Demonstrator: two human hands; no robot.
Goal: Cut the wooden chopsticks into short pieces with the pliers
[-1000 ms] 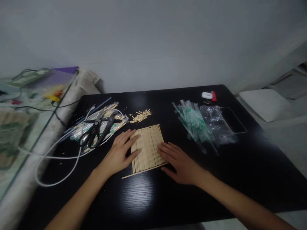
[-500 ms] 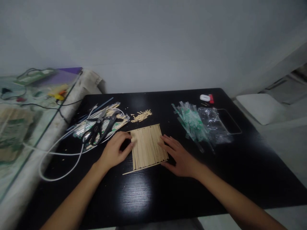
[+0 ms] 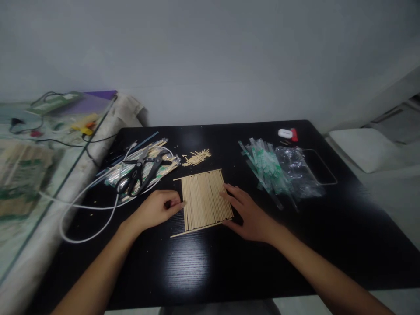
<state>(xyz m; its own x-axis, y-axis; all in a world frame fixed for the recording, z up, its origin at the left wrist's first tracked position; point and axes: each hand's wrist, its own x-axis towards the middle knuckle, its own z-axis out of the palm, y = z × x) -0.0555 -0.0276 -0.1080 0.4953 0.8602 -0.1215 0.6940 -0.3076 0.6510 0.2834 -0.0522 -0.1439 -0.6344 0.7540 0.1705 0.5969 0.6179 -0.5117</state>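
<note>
A flat row of thin wooden sticks [image 3: 205, 199] lies side by side on the black table, with a crosswise stick [image 3: 183, 234] along the near end and another crosswise stick [image 3: 210, 172] along the far end. Both crosswise sticks stick out to the left. My left hand [image 3: 157, 210] is at the row's left edge, fingers curled in and thumb tip against or very near the outer stick. Nothing shows in its grasp. My right hand [image 3: 246, 214] rests at the right edge with fingers spread, its fingertips on or against the outermost sticks.
Black scissors [image 3: 139, 173] lie on wrapped sticks at left, beside a white cable [image 3: 108, 227]. Short stick offcuts [image 3: 197, 157] are piled beyond the row. Plastic wrappers [image 3: 265, 166], a phone-sized clear-edged object [image 3: 316, 166] and a white case [image 3: 285, 133] lie at right.
My left fingers have curled in and drawn back from the far left part of the row. My right hand stays at the right edge. The whole view has shifted slightly.
</note>
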